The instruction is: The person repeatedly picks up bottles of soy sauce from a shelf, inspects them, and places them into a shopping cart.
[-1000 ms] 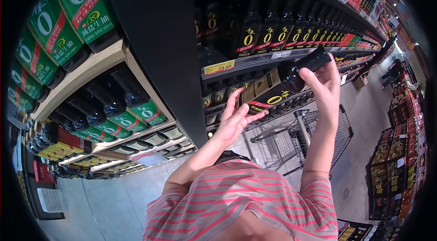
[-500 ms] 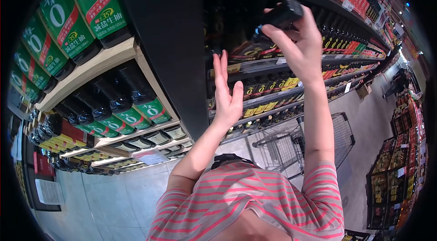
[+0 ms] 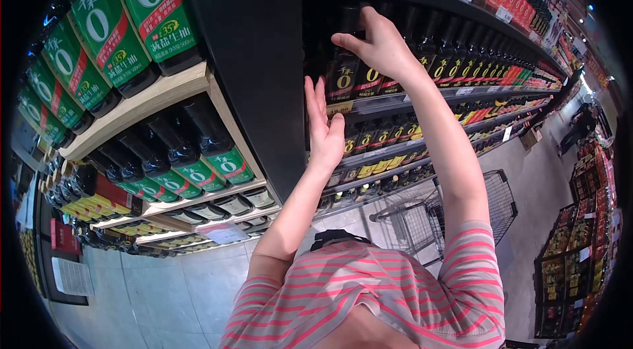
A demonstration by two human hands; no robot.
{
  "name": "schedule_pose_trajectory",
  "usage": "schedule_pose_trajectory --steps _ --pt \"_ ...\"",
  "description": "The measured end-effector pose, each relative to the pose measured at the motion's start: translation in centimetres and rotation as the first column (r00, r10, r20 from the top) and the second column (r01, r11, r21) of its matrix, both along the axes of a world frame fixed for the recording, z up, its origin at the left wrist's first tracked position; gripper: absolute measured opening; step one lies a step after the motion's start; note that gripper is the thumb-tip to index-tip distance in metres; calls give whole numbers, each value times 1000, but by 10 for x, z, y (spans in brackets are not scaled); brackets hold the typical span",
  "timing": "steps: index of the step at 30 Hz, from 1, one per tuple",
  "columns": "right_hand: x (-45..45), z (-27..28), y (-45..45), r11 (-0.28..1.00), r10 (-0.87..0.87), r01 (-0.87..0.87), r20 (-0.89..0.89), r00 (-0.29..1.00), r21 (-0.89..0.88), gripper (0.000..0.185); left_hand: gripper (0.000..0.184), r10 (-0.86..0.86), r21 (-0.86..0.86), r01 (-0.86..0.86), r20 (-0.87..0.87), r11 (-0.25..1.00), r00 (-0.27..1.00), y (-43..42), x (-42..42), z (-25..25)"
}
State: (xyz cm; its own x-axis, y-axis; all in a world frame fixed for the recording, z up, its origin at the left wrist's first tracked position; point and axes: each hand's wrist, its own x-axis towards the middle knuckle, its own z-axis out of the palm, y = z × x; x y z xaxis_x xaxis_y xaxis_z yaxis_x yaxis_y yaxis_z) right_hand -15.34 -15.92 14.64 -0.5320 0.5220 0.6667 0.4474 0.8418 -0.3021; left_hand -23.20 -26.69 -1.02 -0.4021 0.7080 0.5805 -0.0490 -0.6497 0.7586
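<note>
A dark bottle with a yellow "0" on its label stands upright at the left end of the dark shelf, beside a row of similar bottles. Around the top of this bottle is my right hand, thumb and fingers apart, with nothing visibly gripped between them. My left hand is open at the shelf edge, left of and below the bottle's label, its fingers pointing up. A yellow price tag sits under the bottle, partly behind my left fingers.
Green-labelled bottles fill a wooden shelf on the left, past a black upright panel. A shopping cart stands behind my right arm. Stacked goods line the right side. A person is far down the aisle.
The bottle went from both hands, tilted, onto the shelf and now stands upright. My right hand moved up and left and opened around its top; my left hand let go and spread its fingers.
</note>
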Motion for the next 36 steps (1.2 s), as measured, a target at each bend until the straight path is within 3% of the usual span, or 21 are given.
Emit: schedule_pose_trajectory --steps 4,6,16,18,28,36 --pt "-3 19 -10 993 -61 67 68 996 -96 52 87 2 -16 -2 14 1000 1000 3 0 1" --pt "-6 28 -16 978 -130 158 197 972 -135 50 86 5 -10 -5 16 1000 1000 4 0 1" --pt "-6 13 3 996 -85 82 129 988 32 41 84 -13 -28 14 20 1000 1000 6 1 3" --pt "-5 11 3 985 -124 106 136 983 133 51 83 -31 -25 32 24 999 999 6 0 2" --pt "-5 6 12 982 -30 16 71 997 191 47 79 -32 -50 32 -1 998 999 2 -1 4" --pt "-6 6 8 982 -96 81 86 992 173 47 80 -23 -61 21 -41 998 999 9 -4 2"
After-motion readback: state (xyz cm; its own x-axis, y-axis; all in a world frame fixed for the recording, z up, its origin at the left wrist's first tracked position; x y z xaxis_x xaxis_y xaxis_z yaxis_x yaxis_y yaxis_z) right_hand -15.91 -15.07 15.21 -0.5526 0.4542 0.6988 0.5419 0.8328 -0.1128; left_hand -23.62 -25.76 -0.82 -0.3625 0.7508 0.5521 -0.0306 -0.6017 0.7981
